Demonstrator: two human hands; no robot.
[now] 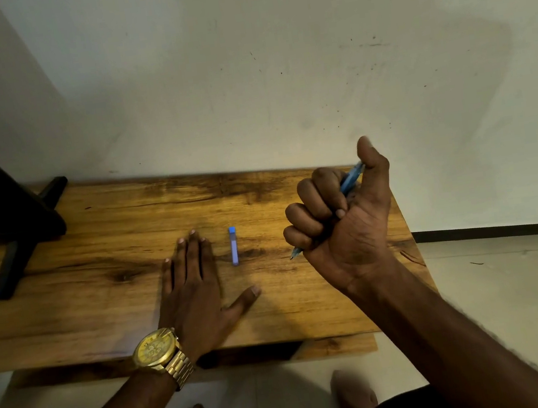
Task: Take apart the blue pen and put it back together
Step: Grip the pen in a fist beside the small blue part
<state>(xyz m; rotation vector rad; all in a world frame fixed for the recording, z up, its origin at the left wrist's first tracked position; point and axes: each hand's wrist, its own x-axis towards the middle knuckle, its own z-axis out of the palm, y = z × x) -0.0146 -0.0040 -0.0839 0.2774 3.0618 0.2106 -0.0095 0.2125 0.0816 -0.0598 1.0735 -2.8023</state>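
Observation:
My right hand (342, 217) is closed in a fist around the blue pen (351, 179), raised above the right part of the wooden table (103, 313). The pen's upper end sticks out beside my thumb and its tip pokes out below my little finger. A small blue pen cap (233, 245) lies on the table between my hands. My left hand (197, 293) rests flat on the table, palm down, fingers apart, just left of the cap, holding nothing. A gold watch sits on that wrist.
A dark stand with slanted legs (13, 239) occupies the table's far left corner. The table backs onto a pale wall. Its right edge drops to a tiled floor (514, 290). Bare feet show below the table's front edge.

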